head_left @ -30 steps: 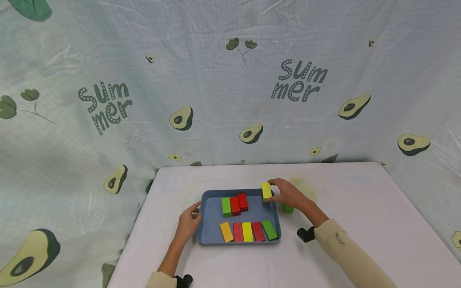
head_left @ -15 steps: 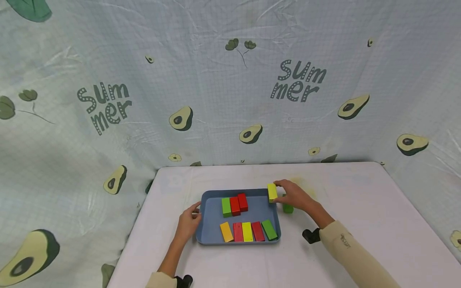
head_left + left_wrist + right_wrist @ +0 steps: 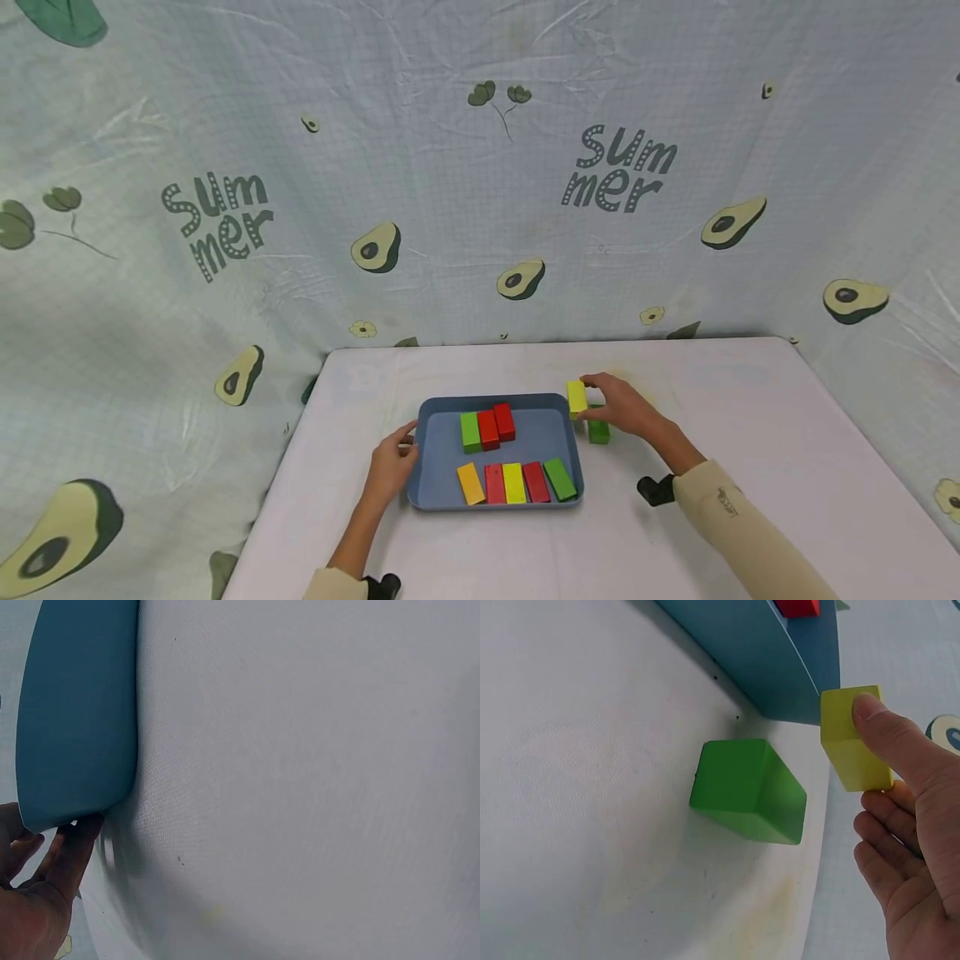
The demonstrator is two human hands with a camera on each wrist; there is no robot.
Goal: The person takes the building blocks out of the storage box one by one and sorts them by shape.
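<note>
Between thumb and fingertips, my right hand point(image 3: 624, 405) pinches a yellow block point(image 3: 577, 400), held just outside the back right corner of the blue-grey tray point(image 3: 536, 450). In the right wrist view the thumb lies on one face of this block. A green block point(image 3: 735, 780) sits on the table below and beside the right hand. My left hand point(image 3: 392, 465) touches the left side of the tray, its fingers mostly extended along the outer wall. In the left wrist view its fingertips point(image 3: 90, 825) are at the tray's corner.
A green block point(image 3: 470, 432) and two red blocks point(image 3: 488, 429) lie together toward the tray's back. Along its front edge runs a row of orange, red, yellow and green blocks point(image 3: 558, 479). The white table point(image 3: 735, 417) backs onto a printed cloth point(image 3: 450, 167).
The right hand has moved rightward with the yellow block, from over the tray's back right corner to just beyond its rim. The left hand and the blocks in the tray stay put.
</note>
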